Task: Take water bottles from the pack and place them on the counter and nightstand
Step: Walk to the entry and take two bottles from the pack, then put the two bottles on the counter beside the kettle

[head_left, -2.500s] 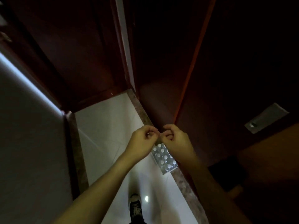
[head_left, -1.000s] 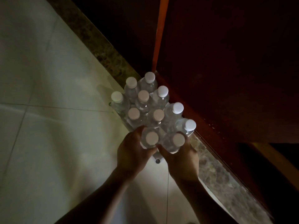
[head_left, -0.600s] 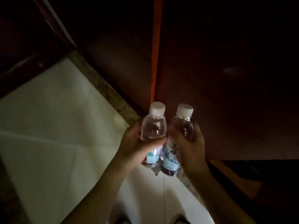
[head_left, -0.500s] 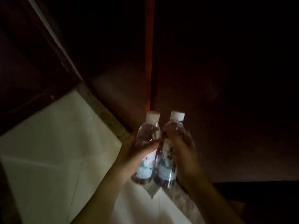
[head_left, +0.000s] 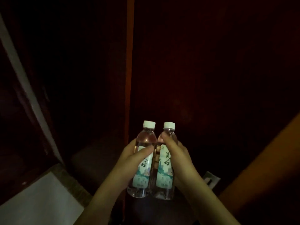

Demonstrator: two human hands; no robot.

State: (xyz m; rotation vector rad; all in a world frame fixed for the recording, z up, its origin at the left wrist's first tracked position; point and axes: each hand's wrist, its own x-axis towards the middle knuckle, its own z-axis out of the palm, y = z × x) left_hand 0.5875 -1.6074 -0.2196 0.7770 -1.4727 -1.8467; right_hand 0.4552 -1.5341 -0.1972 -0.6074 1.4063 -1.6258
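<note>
I hold two small clear water bottles upright and side by side in front of me. My left hand (head_left: 128, 161) is wrapped around the left bottle (head_left: 144, 159), thumb across its label. My right hand (head_left: 181, 159) grips the right bottle (head_left: 165, 166), fingers over its shoulder. Both bottles have white caps and pale green labels with dark characters, and their sides touch. The pack is out of view.
Dark reddish wooden panels (head_left: 203, 70) fill the view ahead, split by an orange vertical edge (head_left: 129, 62). White floor tile (head_left: 40, 205) with a speckled stone border lies at lower left. A metal latch plate (head_left: 211, 180) shows by my right wrist. The room is very dim.
A second ago both hands were on bottles in the pack on the floor. Each hand has since lifted one bottle out and raised it, and my view has tilted up from the floor.
</note>
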